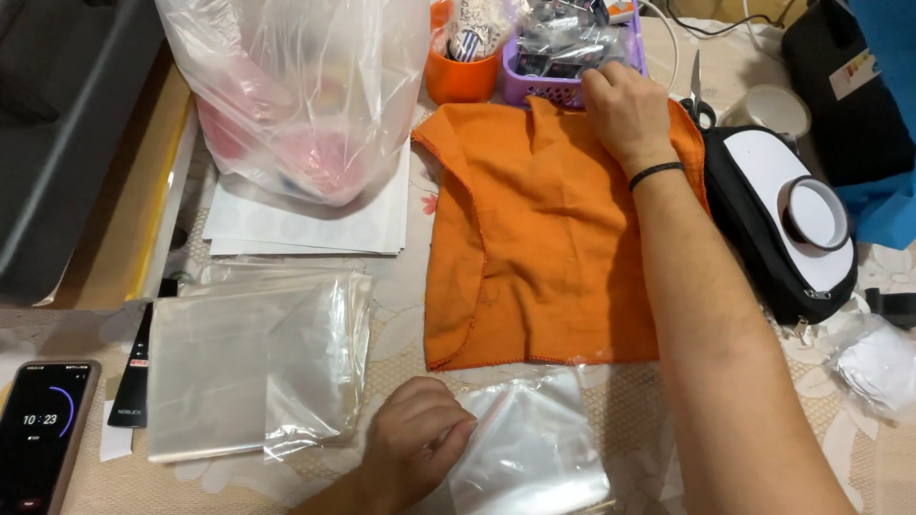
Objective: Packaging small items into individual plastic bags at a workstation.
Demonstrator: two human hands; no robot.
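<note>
The left hand point(415, 443), low in the frame, pinched the edge of a clear plastic bag point(530, 448) lying on the counter point(620, 401). The right hand point(625, 110), fingers loosely curled, rested at the top of the orange cloth point(534, 248), touching the purple basket point(563, 86). Packing seemed underway; opening the bag's mouth would need both hands.

Dark phone screen point(43, 429) lies left of clear bags point(253, 362).
</note>
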